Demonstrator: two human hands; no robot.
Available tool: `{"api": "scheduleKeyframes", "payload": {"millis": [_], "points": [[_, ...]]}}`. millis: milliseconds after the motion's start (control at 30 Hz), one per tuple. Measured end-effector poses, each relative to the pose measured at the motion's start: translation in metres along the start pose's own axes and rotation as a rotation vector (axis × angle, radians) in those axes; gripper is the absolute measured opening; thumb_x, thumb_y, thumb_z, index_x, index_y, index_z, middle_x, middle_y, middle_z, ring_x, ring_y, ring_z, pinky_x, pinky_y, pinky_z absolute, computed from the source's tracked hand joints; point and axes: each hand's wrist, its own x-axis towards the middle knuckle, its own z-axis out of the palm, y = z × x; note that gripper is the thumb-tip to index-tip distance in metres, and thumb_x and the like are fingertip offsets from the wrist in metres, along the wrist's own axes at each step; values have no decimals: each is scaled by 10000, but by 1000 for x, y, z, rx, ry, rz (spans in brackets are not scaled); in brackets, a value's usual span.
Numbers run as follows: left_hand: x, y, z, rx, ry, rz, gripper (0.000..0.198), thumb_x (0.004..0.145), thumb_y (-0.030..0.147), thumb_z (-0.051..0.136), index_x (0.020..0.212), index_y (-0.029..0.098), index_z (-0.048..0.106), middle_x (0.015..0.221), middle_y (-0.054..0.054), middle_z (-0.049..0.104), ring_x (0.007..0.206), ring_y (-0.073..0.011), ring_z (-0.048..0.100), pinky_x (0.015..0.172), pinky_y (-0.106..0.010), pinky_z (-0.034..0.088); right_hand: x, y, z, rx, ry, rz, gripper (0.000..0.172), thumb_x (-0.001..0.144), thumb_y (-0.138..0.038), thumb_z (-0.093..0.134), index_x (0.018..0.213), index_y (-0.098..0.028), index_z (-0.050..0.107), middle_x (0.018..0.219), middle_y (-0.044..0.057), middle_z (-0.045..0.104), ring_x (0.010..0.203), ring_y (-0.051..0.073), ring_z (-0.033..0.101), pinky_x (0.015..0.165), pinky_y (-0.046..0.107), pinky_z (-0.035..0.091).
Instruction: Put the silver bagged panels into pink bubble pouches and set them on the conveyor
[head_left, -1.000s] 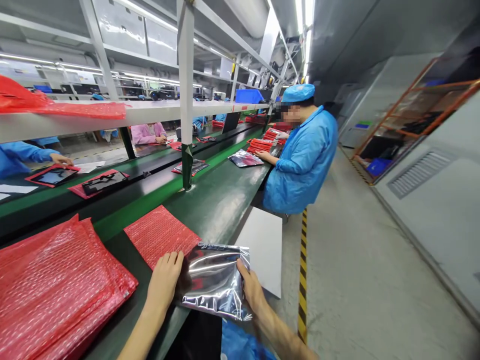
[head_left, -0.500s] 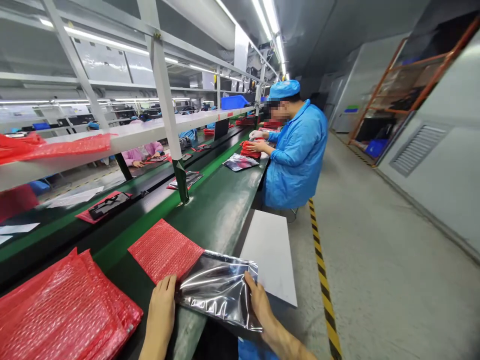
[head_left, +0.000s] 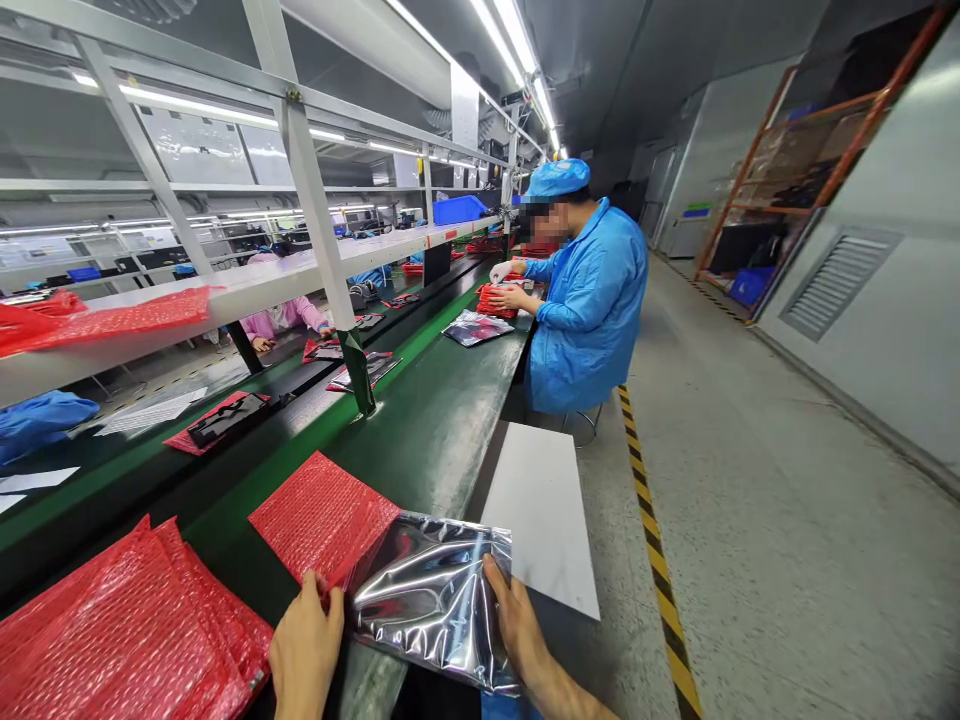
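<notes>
A shiny silver anti-static bag lies across the bench's front edge, partly overhanging it. My right hand grips its right end, thumb on top and the other fingers hidden below. At the bag's left end is a red bubble-wrap bag, flat on the green bench; whether one sits inside the other I cannot tell. My left hand pinches the near edge of the red bag with bent fingers. A stack of red bubble-wrap bags lies to the left of that hand.
A white box stands against the bench at my right. Along the green bench, a co-worker in blue sits handling red bags. A metal post rises from the bench; a conveyor with wrapped parts runs behind.
My left hand has moved slightly down and its fingers have closed on the red bag's edge. The silver bag has tilted and catches more light. The co-worker's gloved hand has shifted.
</notes>
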Motion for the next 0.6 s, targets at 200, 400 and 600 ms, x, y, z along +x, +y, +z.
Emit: {"api": "scheduleKeyframes", "payload": {"millis": [200, 400, 600], "points": [[1, 7, -9, -9, -41, -73, 530, 1114, 583, 255, 1170, 231, 647, 897, -146, 800, 909, -381, 791, 740, -395, 500, -13, -11, 6, -66, 19, -5, 547, 673, -729, 875, 934, -252, 819, 1023, 84, 822, 1274, 400, 668, 1149, 470, 489], [-2, 11, -15, 64, -31, -76, 462, 1106, 494, 302, 1240, 217, 646, 934, -166, 805, 928, -398, 793, 787, -429, 527, -15, -23, 13, -82, -38, 41, 612, 715, -797, 823, 945, -230, 832, 1081, 86, 828, 1281, 396, 666, 1152, 452, 486], [-5, 8, -17, 68, 13, -103, 545, 1116, 509, 252, 1355, 188, 622, 862, -157, 789, 870, -382, 791, 770, -427, 532, -4, -30, 10, -89, -207, 89, 670, 763, -844, 781, 942, -200, 829, 955, 68, 834, 1018, 346, 758, 1012, 439, 554]]}}
